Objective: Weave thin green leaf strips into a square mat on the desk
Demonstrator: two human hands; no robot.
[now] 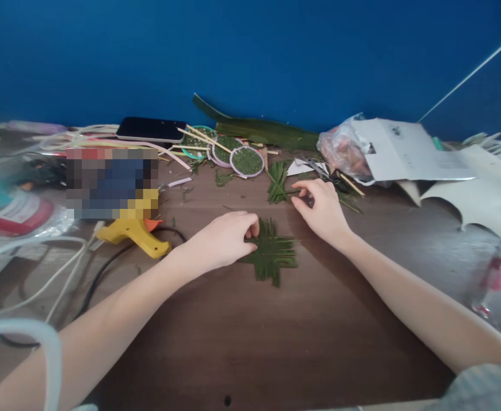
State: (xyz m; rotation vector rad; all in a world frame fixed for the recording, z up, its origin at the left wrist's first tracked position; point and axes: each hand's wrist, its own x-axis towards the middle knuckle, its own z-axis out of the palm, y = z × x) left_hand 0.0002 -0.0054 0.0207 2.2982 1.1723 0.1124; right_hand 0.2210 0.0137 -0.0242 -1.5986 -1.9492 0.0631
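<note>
A small mat woven from green leaf strips (273, 257) lies flat on the brown table (241, 342). My left hand (224, 237) rests on the mat's left edge with fingers curled, pinching the strips. My right hand (321, 208) is farther back and to the right, fingers closed on a thin green leaf strip (291, 192) at the edge of a loose bundle of cut leaf strips (278, 181).
A yellow glue gun (136, 233) with its cord lies to the left. At the back are round woven discs (245, 161), wooden sticks (201, 138), a phone (151, 129), a long green leaf (267, 132), a plastic bag (342, 149) and white paper sheets (408, 153).
</note>
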